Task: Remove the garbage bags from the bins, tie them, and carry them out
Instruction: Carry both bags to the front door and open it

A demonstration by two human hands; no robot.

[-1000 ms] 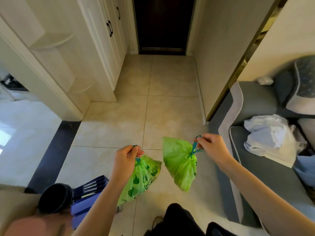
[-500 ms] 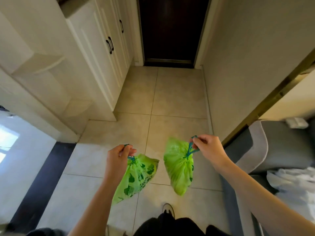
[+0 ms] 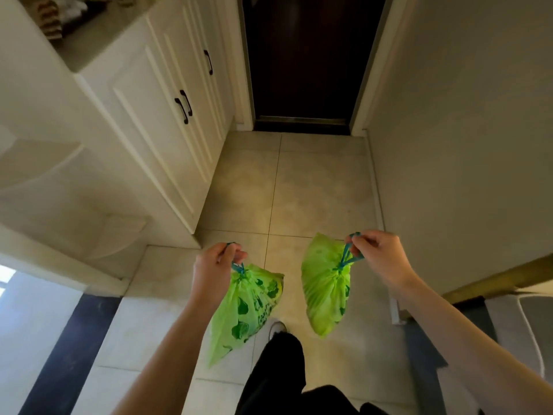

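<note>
head view:
left hand (image 3: 214,272): pinching drawstring of left bag (image 3: 247,307), bag hanging near floor
right hand (image 3: 381,257): pinching drawstring of right bag (image 3: 324,290), hanging tied
door (image 3: 305,58): far, closed
risk: thin strings slip from fingertips; no free hand for door

No legible text, brand, number or sign found. The left garbage bag (image 3: 250,307), near centre, carries dark green printed shapes and a strip of marks that may be lettering, too blurred to read. The right garbage bag (image 3: 324,290) shows similar dark green print, also unreadable.
</note>
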